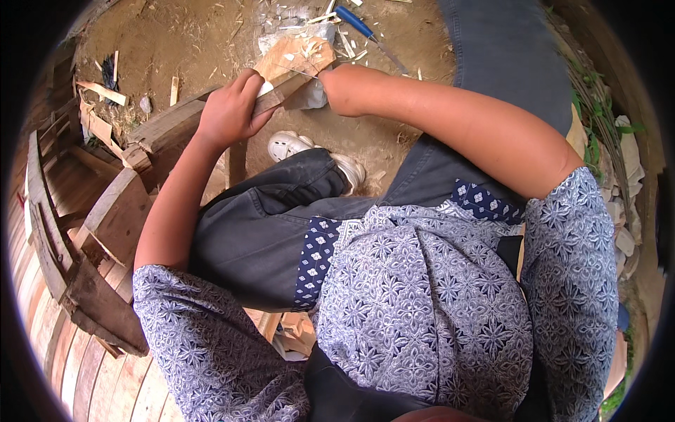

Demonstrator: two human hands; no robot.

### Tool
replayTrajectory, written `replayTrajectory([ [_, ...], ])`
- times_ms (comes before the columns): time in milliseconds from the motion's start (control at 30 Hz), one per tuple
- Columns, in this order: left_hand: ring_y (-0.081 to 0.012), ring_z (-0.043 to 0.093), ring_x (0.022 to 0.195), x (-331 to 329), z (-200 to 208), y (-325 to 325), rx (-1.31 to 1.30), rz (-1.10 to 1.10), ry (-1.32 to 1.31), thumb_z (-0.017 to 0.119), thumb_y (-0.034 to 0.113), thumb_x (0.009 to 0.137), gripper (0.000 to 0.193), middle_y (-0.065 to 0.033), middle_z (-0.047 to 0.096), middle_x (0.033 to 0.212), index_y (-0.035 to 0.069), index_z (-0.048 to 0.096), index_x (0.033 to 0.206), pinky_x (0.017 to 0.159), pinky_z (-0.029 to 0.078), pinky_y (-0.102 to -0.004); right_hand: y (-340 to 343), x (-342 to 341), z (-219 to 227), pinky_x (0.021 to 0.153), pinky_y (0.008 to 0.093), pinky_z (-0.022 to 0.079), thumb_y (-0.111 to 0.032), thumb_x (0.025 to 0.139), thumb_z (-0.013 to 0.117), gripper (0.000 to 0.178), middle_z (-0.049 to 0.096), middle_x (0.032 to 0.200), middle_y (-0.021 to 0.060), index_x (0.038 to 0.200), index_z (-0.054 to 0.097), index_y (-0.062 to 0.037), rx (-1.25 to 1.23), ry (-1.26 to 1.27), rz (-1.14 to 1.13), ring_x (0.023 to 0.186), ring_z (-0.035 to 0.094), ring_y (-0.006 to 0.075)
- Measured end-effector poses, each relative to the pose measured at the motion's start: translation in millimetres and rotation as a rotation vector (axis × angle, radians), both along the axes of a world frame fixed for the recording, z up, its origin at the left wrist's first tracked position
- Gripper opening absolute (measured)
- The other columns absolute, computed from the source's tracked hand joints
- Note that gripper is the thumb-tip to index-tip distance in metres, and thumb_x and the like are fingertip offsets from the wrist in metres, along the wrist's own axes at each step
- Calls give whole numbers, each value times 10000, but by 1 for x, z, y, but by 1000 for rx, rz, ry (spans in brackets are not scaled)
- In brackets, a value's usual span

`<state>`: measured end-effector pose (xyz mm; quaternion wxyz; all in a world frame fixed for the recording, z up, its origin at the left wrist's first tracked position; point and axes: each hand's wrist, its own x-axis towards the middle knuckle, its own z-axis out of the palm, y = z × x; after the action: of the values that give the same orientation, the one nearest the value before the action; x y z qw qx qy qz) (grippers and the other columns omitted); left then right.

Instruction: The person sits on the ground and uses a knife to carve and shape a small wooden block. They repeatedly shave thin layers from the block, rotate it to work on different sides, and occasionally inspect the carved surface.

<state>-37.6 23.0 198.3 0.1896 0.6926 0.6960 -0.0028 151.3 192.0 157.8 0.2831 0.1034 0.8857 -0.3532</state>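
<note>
At the upper middle, a thick wooden block lies over a grey stone, with pale shavings on its top. My left hand is closed at the block's near left end, around a small whitish piece whose kind I cannot make out. My right hand is closed on a knife; its handle is hidden in the fist. The thin knife blade points left across the block toward my left hand.
Beyond the block lies a blue-handled tool with a long metal blade, among scattered wood shavings. Old wooden beams and a slatted floor stretch along the left. My bent legs and a white shoe are below the block.
</note>
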Motion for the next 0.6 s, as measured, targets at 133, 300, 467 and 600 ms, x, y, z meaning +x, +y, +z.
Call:
replayTrajectory([
  [133, -421, 617, 895, -5, -2, -3, 8, 7, -34, 702, 315, 841, 482, -180, 563, 1097, 27, 486, 1163, 720, 518, -467, -5, -15, 3, 817, 479, 555, -48, 829, 561, 262, 692, 1013, 268, 1056, 667, 28, 18, -62, -17, 966, 681, 413],
  [300, -416, 625, 905, 1, 2, 8, 1, -31, -34, 695, 328, 844, 497, -177, 571, 1121, 21, 483, 1173, 732, 531, -465, -10, -40, -16, 779, 468, 569, -75, 818, 608, 237, 717, 985, 222, 1004, 717, 24, 92, -89, -9, 906, 709, 367],
  [467, -426, 630, 903, -1, 2, 7, 24, 1, -2, 688, 332, 849, 502, -185, 581, 1127, 16, 480, 1178, 726, 531, -483, 8, -21, -35, 668, 473, 572, -180, 958, 491, 292, 699, 855, 239, 1035, 651, 51, 17, -138, -43, 706, 707, 357],
  [600, -432, 625, 899, -5, 0, 5, -22, 24, -29, 686, 325, 852, 480, -188, 579, 1123, 24, 484, 1167, 716, 528, -490, 19, -19, -12, 556, 449, 553, -207, 1003, 413, 326, 670, 780, 218, 1084, 588, 55, -69, -201, -137, 533, 656, 315],
])
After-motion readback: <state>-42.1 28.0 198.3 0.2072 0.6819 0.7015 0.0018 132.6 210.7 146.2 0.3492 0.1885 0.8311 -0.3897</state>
